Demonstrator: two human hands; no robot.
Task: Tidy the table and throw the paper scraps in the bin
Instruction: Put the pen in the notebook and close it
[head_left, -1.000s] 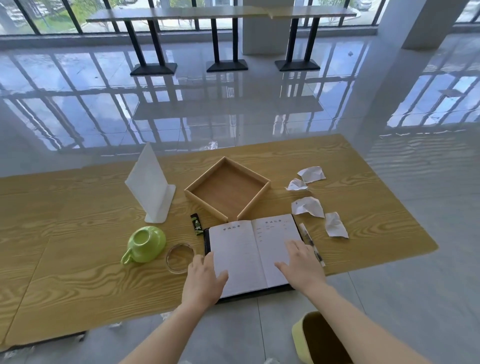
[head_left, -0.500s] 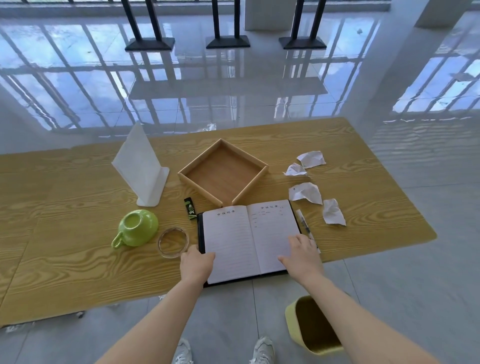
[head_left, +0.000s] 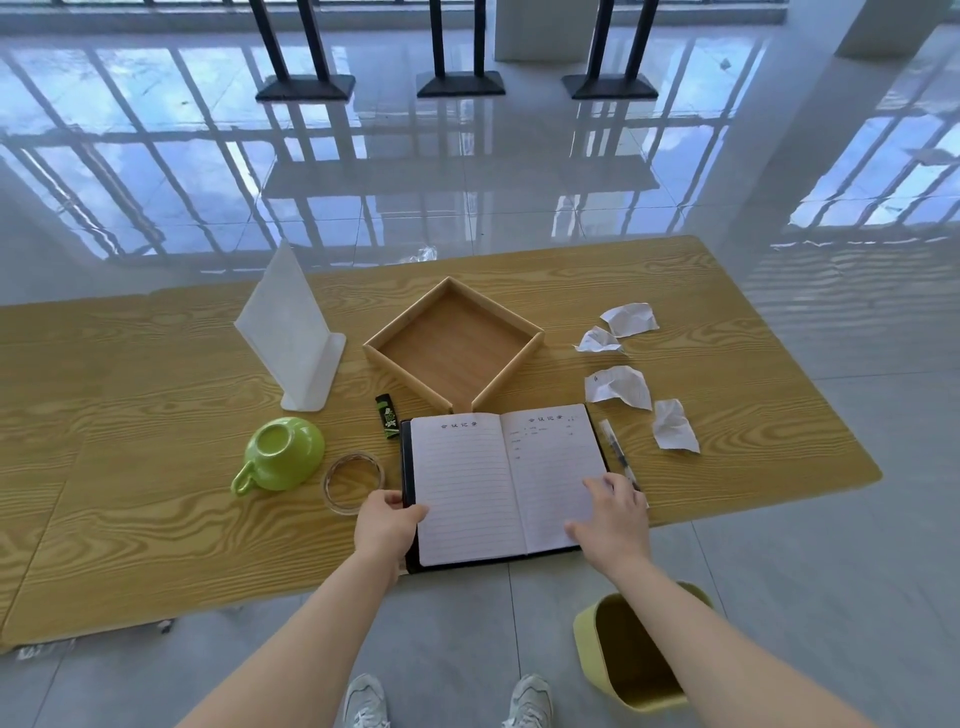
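The left grip (head_left: 387, 525) pinched the left edge of the open notebook (head_left: 493, 478) at the near rim of the counter (head_left: 156, 467) — the right grip (head_left: 613, 519) lay spread flat on its right page.

A glossy tiled floor (head_left: 467, 197) carries pale barred reflections. 3 black pedestal bases (head_left: 460, 83) stand on it at the far side, a white pillar (head_left: 543, 28) just behind them. 2 pale sneakers (head_left: 366, 701) show at the bottom edge.

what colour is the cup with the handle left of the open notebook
The glossy ceramic cup is light green all over, handle included; the head view shows it best.
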